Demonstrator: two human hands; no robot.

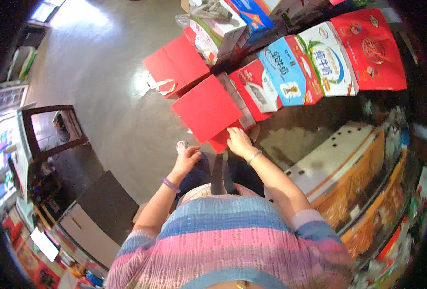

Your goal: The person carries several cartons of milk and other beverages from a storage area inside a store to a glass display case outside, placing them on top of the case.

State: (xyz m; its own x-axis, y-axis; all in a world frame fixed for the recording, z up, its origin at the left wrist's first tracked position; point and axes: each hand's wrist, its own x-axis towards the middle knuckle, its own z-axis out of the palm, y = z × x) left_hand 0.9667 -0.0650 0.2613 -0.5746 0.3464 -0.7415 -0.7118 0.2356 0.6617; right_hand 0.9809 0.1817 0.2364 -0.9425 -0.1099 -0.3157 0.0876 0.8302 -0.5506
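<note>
My right hand (239,142) touches the near right edge of a red cardboard box (208,108), where a lower red part (220,141) shows beneath the flat top. Its fingertips are partly hidden, so a grip is unclear. To the left, my left hand (188,159) hangs in front of the box with loosely bent fingers and nothing in it. Another red box (177,65) with a cream ribbon (162,86) stands just beyond.
Printed milk cartons, among them a blue one (284,74) and a white-and-green one (327,61), line up to the right beside a red carton (372,50). A white-topped counter (329,155) is at my right, a dark cabinet (108,206) at my left. Grey floor (115,72) lies ahead.
</note>
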